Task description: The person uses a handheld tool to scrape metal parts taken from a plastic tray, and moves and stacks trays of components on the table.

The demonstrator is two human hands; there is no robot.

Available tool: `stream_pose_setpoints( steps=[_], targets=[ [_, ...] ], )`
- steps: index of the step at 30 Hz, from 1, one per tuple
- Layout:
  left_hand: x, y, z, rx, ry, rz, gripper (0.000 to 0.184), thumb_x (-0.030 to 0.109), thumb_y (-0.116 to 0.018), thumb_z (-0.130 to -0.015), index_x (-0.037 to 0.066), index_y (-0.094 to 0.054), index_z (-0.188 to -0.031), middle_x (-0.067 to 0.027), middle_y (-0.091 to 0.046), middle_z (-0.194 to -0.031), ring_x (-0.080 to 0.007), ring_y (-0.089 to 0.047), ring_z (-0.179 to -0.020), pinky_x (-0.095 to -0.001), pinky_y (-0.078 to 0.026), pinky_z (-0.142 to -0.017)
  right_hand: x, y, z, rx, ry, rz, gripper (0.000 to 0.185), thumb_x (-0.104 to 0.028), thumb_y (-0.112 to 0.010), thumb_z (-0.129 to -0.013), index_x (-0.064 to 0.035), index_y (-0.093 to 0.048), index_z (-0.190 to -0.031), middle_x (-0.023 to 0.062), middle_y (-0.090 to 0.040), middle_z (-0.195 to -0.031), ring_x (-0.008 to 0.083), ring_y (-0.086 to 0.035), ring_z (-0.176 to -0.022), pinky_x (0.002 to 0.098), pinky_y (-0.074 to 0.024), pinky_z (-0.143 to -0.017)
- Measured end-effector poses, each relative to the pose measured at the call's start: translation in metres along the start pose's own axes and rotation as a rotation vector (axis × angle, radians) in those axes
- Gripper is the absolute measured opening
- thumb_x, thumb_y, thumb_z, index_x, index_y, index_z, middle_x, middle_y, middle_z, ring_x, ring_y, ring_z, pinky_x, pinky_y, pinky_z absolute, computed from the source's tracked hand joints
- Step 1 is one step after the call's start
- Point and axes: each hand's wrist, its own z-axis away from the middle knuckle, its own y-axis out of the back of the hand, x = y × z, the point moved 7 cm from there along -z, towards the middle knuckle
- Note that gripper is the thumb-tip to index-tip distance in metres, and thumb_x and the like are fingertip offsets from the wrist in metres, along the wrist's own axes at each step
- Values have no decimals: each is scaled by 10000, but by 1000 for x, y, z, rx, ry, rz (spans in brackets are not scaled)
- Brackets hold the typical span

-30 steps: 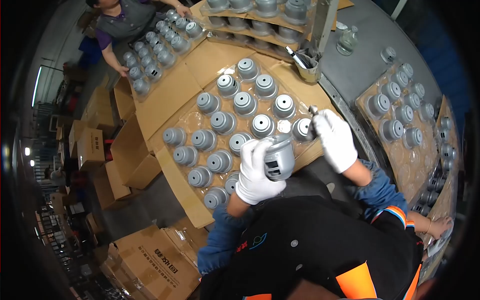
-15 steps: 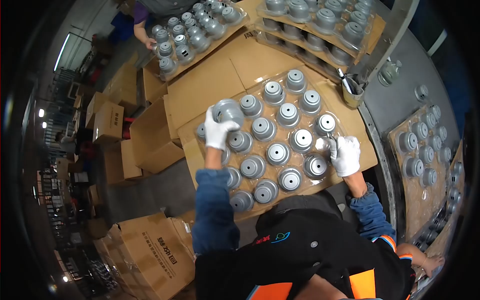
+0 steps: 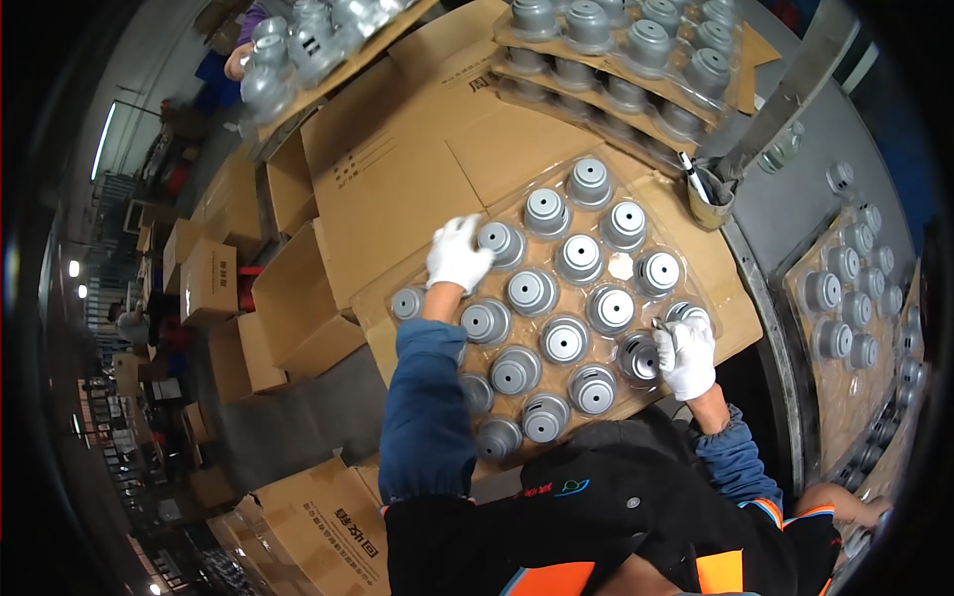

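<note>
Grey floor (image 3: 308,412), metal post (image 3: 798,91), white strip light (image 3: 102,142)

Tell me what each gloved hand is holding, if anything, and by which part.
The left hand is beside a grey cup, grip unclear; the right hand is curled, any hold hidden.

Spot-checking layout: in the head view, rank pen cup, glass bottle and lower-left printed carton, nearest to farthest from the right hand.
1. Pen cup: beyond the right hand, beside the metal post.
2. Glass bottle: farther, behind the post.
3. Printed carton: lower left, farthest.
</note>
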Motion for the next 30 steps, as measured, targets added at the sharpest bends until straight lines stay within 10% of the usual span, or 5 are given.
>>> stream_pose_setpoints(
  steps=[6,12,19,21,30],
  targets=[
    [30,-50,-24,-201,72,38,696,204,-755,-544,136,-536,-1202,-147,-487,-1262,-347,-521,-1123,-396,-458,-930,-8,0,-3,24,1,-42,156,-178,-651,-807,-55,-585,-876,132,-546,-792,320,-513,-788,427,-408,-723],
    [48,32,65,522,-110,447,633,97,-776,-516,62,-510,-1090,-152,-486,-1124,-318,-504,-1067,-382,-435,-937,8,-7,-24,-17,-336,-407,175,-182,-538,-898,-18,-596,-912,140,-603,-767,293,-567,-710,396,-450,-666],
    [153,53,191,703,-323,504,707,70,-787,-566,20,-442,-1181,-193,-431,-1170,-349,-498,-1055,-432,-424,-909,-47,-11,-62,17,-605,-1026,206,-185,-458,-945,-8,-560,-916,138,-626,-806,249,-607,-737,339,-466,-695],
    [175,52,206,739,-371,465,831,106,-813,-544,-4,-383,-1246,-204,-404,-1199,-363,-491,-1061,-437,-419,-908,-52,2,-56,264,-236,-537,188,-166,-453,-954,-13,-558,-923,112,-606,-778,197,-583,-697,302,-452,-651],
    [202,52,221,266,-428,810,986,163,-826,-457,-46,-346,-1292,-190,-447,-1113,-324,-502,-1001,-388,-441,-881,-21,11,-30,31,-441,-1372,221,-212,-485,-952,-28,-571,-865,27,-533,-678,83,-523,-610,252,-430,-570]
  ],
)
